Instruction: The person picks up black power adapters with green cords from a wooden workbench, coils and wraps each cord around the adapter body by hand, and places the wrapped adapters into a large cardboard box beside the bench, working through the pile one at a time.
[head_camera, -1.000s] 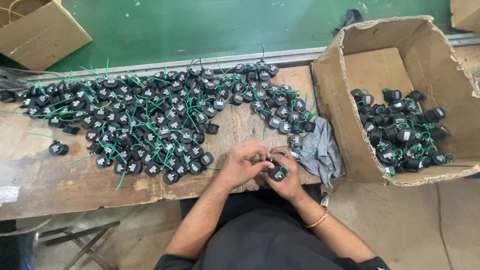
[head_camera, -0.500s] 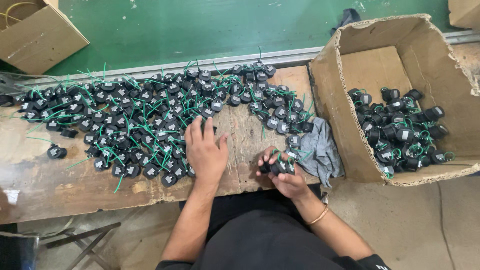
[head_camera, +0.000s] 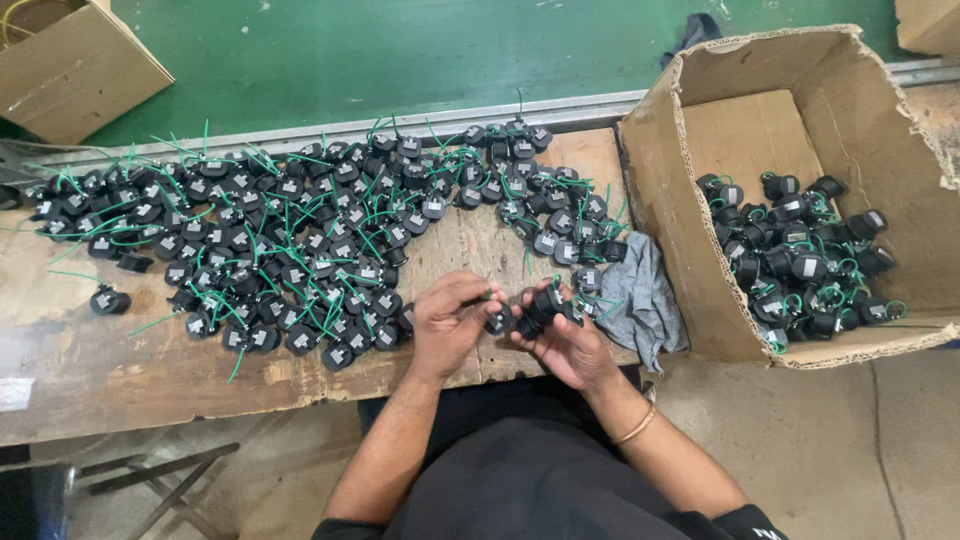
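Observation:
Several small black round parts with green wires (head_camera: 300, 250) lie spread over the worn wooden bench (head_camera: 120, 370). My right hand (head_camera: 570, 345) cups a few of these black parts (head_camera: 540, 308) above the bench's front edge. My left hand (head_camera: 450, 320) is beside it, fingers pinched on one black part with a green wire (head_camera: 497, 318), brought close to the ones in the right hand. A thin bangle circles my right wrist.
A large open cardboard box (head_camera: 690, 240) at the right holds several of the same black parts (head_camera: 800, 260). A grey cloth (head_camera: 640, 300) lies between box and hands. A second cardboard box (head_camera: 70, 70) sits at the far left on the green belt (head_camera: 450, 50).
My left hand reached out to the pile half a second ago and has come back with a black part to meet the right hand.

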